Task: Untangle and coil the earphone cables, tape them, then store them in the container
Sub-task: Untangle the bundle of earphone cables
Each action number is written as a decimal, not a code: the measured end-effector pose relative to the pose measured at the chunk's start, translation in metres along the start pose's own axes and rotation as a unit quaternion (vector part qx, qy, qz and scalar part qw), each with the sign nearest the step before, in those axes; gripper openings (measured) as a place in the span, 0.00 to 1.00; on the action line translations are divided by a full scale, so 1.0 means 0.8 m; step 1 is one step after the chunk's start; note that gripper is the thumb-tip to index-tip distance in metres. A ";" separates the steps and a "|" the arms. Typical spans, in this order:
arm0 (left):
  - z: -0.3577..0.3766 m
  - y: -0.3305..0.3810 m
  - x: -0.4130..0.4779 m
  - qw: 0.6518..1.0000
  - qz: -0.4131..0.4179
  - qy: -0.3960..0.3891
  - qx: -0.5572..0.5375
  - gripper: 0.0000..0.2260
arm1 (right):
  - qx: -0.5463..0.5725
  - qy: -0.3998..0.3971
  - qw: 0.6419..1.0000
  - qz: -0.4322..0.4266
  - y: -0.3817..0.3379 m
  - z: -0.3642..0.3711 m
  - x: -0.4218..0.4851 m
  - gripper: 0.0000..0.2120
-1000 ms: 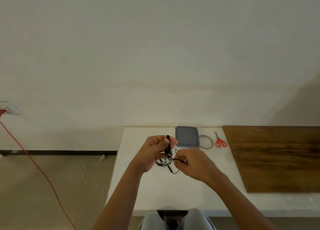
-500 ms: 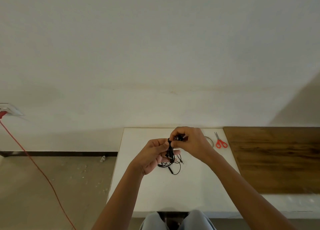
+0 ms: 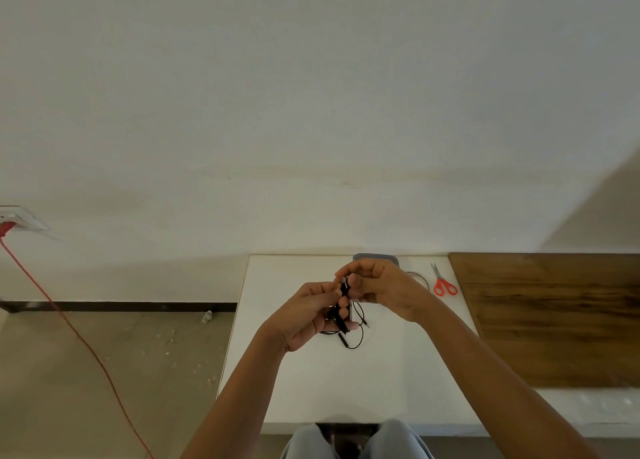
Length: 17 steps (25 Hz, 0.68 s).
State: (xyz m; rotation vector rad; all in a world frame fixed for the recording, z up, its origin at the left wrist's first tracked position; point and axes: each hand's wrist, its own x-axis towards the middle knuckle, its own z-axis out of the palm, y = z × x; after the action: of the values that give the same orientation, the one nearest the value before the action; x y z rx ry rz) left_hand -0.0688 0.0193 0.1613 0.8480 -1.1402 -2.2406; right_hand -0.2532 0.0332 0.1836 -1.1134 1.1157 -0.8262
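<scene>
Overhead, white table (image 3: pixel 311 389) against white wall (image 3: pixel 311 112); wood board (image 3: pixel 554 320) right; both hands (image 3: pixel 304 315) (image 3: pixel 379 287) pinching earphone cable (image 3: pixel 344 289)

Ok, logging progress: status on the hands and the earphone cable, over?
Both busy: left hand grips the black earphone cable; right hand pinches its top end. Loose loops hang over the white table. Behind right hand, grey container mostly hidden.

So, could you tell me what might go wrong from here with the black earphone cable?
1. A loose loop of the thin black earphone cable hangs below the left hand, over the white table; it could snag or re-knot while coiling.
2. The right hand pinches only near the top end, so pulling hard might slip the bundle or strain the wire.
</scene>
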 end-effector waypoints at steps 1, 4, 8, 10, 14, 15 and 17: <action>0.001 0.000 0.000 1.000 -0.006 0.005 -0.015 0.10 | 0.018 -0.011 1.000 0.015 0.001 0.002 -0.001 0.07; 0.003 0.001 0.000 0.999 -0.015 0.008 -0.047 0.11 | 0.033 0.005 0.999 0.012 0.002 0.006 -0.002 0.06; 0.005 0.001 0.000 0.998 -0.009 0.027 -0.062 0.12 | -0.020 0.090 0.996 -0.012 0.005 0.015 0.000 0.05; 0.005 -0.001 0.002 0.998 -0.006 0.042 -0.045 0.12 | -0.043 0.137 0.989 -0.017 0.009 0.020 0.001 0.03; 0.007 -0.006 0.004 0.997 0.009 0.069 0.045 0.13 | -0.036 0.172 0.984 -0.005 0.013 0.022 0.000 0.03; 0.008 -0.007 0.004 0.995 0.013 0.073 0.071 0.13 | -0.017 0.170 0.985 0.003 0.014 0.021 -0.001 0.04; 0.009 -0.009 0.006 0.990 0.020 0.084 0.108 0.13 | 0.024 0.156 0.987 0.024 0.015 0.022 -0.001 0.05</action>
State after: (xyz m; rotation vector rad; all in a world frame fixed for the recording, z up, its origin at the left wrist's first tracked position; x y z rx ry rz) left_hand -0.0784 0.0243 0.1571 1.0694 -1.3219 -1.9953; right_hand -0.2367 0.0422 0.1732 -0.9324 1.3684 -1.0071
